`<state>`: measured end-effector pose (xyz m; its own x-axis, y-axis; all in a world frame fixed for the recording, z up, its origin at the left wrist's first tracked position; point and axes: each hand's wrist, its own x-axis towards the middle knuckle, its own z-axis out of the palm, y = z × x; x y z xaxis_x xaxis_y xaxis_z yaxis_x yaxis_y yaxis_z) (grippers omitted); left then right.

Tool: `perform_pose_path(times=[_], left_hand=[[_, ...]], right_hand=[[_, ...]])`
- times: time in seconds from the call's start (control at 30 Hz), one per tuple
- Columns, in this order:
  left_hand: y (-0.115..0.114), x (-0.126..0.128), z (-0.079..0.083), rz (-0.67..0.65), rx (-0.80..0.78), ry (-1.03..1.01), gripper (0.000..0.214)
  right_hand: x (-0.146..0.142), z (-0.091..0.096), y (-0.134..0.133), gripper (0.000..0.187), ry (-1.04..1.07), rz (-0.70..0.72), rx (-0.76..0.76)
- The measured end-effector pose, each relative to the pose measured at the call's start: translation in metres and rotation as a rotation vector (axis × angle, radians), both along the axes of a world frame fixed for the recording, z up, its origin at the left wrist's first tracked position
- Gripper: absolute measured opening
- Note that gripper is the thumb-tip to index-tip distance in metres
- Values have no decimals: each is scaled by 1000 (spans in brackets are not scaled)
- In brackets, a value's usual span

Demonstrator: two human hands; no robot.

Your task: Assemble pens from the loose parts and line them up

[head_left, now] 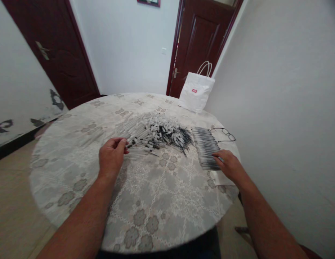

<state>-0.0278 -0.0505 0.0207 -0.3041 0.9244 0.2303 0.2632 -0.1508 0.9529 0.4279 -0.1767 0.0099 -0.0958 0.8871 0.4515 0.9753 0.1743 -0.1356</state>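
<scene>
A loose heap of clear pen barrels and black refills (pixel 156 135) lies in the middle of a round table (pixel 146 201) with a flowered cloth. My left hand (pixel 112 156) rests at the heap's near left edge, fingers curled and pinched on one clear pen piece. A neat row of assembled pens (pixel 206 145) lies side by side to the right. My right hand (pixel 229 165) lies at the near end of that row, its fingers touching the last pens; what it grips, if anything, is hidden.
A pair of glasses (pixel 224 133) lies beyond the pen row. A white paper bag (pixel 196 92) stands at the table's far edge by the right wall. Two dark wooden doors are behind the table. A white wall runs close along the right.
</scene>
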Motion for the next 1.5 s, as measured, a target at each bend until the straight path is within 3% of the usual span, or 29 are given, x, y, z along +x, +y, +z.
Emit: perform_pose_path(times=[0.1,0.33,0.47,0.6,0.9,1.13,1.27,1.37,1.5], left_hand=[[2,0,-4,-4,38,-75,29],[7,-6,-11,44,93,-265,27],[11,-9,-14,83,84,-420,27],[12,-9,-17,74,78,-518,25],[12,-4,-19,45,75,-525,26],[11,1,-20,-26,34,-464,27],[5,5,-17,-64,13,-294,26],[0,7,-16,-92,31,-118,26],[-2,10,-22,-158,31,40,25]], right_hand=[[-36,11,8,21,47,91,-9],[-165,35,39,20,79,430,-284],[-226,24,64,18,17,475,-307],[-262,4,87,13,-71,396,-285],[-286,-21,102,23,-88,162,-248],[-290,-26,107,22,-234,132,-257],[-287,-30,110,15,-258,124,-224],[-281,-34,114,16,-176,77,-161],[-267,-37,120,19,116,89,13]])
